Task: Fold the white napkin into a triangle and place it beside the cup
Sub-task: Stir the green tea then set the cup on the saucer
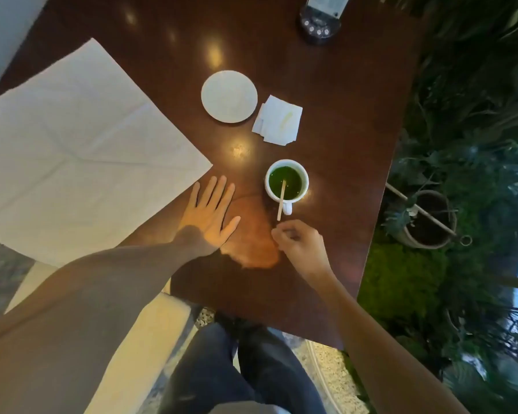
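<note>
Fingers [214, 189] flat beside unfolded white napkin [81, 150], corner toward cup [286, 182]

On the worktop [326, 115] lie one large unfolded white napkin [81, 144], one small stack of folded napkins [277, 121], one round white saucer [229, 96], one white cup [286, 182] with one wooden stirrer [281, 198] in it, and one dark device [319, 25] at the far edge. Two hands show: left hand [210, 213], right hand [299, 243]. One potted plant [431, 219] stands at right.
</note>
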